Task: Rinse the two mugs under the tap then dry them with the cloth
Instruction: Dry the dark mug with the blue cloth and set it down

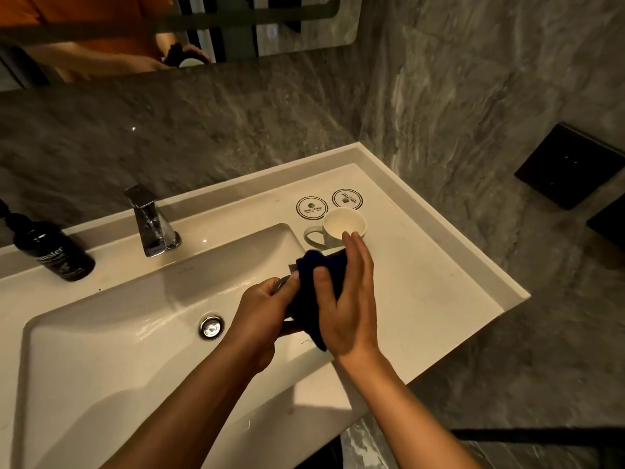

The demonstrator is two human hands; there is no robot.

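One white mug [341, 224] stands upright on the counter just right of the basin, its handle pointing left. The second mug [281, 285] is almost hidden; only a grey bit of it shows between my fingers. My left hand [262, 308] grips that mug over the basin's right edge. A dark blue cloth [323, 272] is wrapped over the mug, and my right hand [348, 299] presses it on from the right. The chrome tap [148, 221] stands behind the basin, with no water running.
The white basin [118, 333] has a chrome drain plug [211, 327]. A dark bottle [54, 252] stands at the far left. Two round coasters [311, 208] lie behind the standing mug. The counter [439, 282] ends at grey marble walls, with black wall switches [571, 165] on the right.
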